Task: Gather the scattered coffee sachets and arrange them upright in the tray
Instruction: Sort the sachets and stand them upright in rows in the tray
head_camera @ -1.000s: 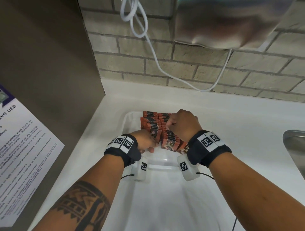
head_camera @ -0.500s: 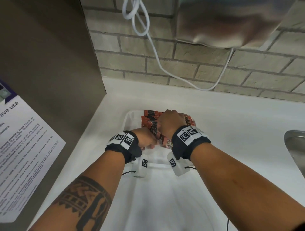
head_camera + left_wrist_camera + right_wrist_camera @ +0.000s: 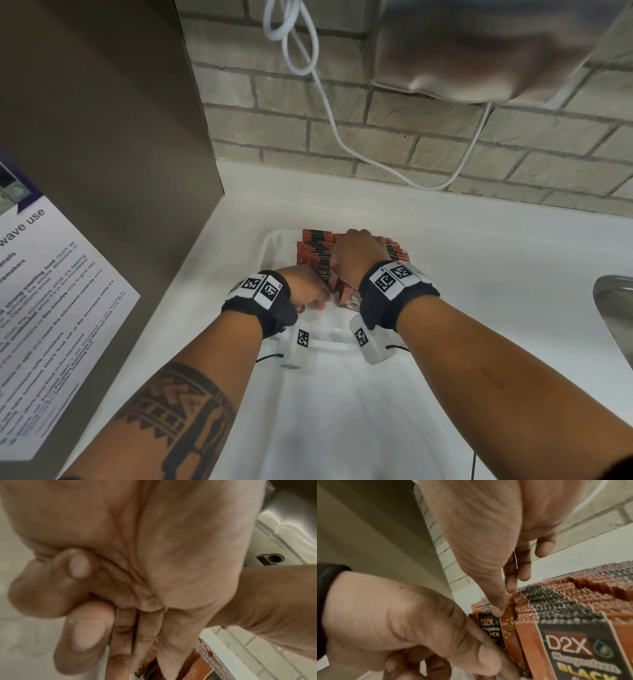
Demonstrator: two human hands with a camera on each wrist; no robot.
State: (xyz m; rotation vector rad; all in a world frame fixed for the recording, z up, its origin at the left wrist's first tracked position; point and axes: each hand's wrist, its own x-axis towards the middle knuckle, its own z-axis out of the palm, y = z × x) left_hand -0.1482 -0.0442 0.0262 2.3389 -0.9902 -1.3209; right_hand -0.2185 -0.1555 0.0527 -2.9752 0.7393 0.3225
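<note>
Several orange-and-black coffee sachets (image 3: 315, 245) stand upright in packed rows at the far end of the white tray (image 3: 270, 248). My right hand (image 3: 356, 253) reaches over the rows. In the right wrist view its thumb and forefinger (image 3: 503, 601) pinch the top edge of the front sachet (image 3: 489, 627) of the left row. My left hand (image 3: 305, 291) sits at the near end of that row, its thumb (image 3: 488, 657) flat on the sachet's face and its fingers curled under it. The left wrist view shows the left palm (image 3: 154, 547) and sachet edges (image 3: 197, 666).
A brown panel with a printed notice (image 3: 51, 308) walls off the left. The brick wall (image 3: 376, 144) carries a white cable (image 3: 329, 113) and a steel unit (image 3: 479, 51). A steel sink edge (image 3: 613, 308) lies at the right. The white counter (image 3: 496, 274) surrounds the tray.
My right hand has shifted left from the right-hand row to the front of the left row, close to my left hand. The left hand has stayed put.
</note>
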